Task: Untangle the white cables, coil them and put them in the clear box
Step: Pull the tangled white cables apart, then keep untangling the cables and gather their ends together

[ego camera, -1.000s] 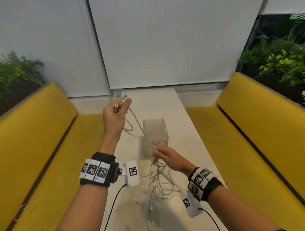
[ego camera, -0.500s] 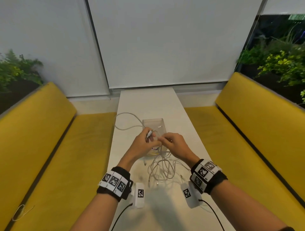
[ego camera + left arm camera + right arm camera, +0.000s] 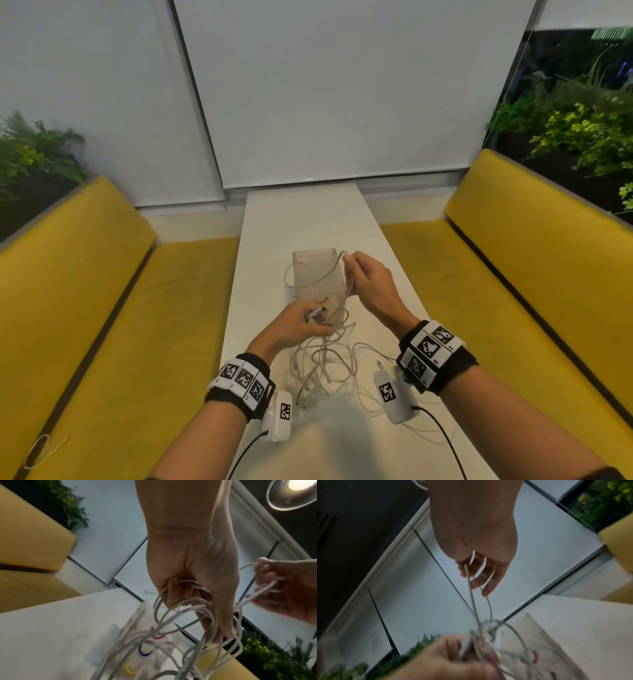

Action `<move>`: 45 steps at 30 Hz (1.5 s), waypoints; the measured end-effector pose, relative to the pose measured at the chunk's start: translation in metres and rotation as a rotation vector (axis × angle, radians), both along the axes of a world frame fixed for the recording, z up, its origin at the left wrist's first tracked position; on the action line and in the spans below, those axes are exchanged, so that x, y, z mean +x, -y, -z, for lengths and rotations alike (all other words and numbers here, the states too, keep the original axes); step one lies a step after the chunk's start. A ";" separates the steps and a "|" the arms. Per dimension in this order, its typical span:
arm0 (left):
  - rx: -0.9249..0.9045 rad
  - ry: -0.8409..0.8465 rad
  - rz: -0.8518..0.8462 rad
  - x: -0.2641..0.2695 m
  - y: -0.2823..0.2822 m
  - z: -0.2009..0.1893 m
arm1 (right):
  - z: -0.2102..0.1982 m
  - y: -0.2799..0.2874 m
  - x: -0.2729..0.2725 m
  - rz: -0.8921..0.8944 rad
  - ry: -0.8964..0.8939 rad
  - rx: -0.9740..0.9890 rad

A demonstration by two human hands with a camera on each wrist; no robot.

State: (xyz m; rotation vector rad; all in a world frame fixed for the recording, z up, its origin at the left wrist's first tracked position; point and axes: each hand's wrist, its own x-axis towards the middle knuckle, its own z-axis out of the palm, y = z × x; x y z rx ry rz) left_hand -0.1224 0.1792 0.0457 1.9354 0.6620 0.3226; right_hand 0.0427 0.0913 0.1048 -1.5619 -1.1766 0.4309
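A tangle of white cables (image 3: 325,363) lies on the white table (image 3: 301,219) just in front of the clear box (image 3: 317,274). My left hand (image 3: 298,325) grips a bundle of cable strands (image 3: 193,609) with a plug end sticking out, low at the near side of the box. My right hand (image 3: 366,277) is raised beside the box's right edge and pinches one cable (image 3: 471,593) that runs down to the left hand. A loop of that cable arcs over the box. The box (image 3: 145,649) shows coloured ring marks on its wall.
Yellow benches (image 3: 85,308) run along both sides of the narrow table. White blinds (image 3: 325,85) close off the far end. Plants (image 3: 579,130) stand behind the bench backs. Black wires trail from my wrist cameras (image 3: 394,394) over the near table.
My left hand came down from high on the left to the near side of the box, still holding cable. My right hand rose to the box's right edge, drawing a strand up.
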 end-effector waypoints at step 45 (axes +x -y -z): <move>-0.674 0.002 -0.406 -0.029 0.001 -0.023 | 0.195 -0.026 -0.028 -0.190 0.379 -0.863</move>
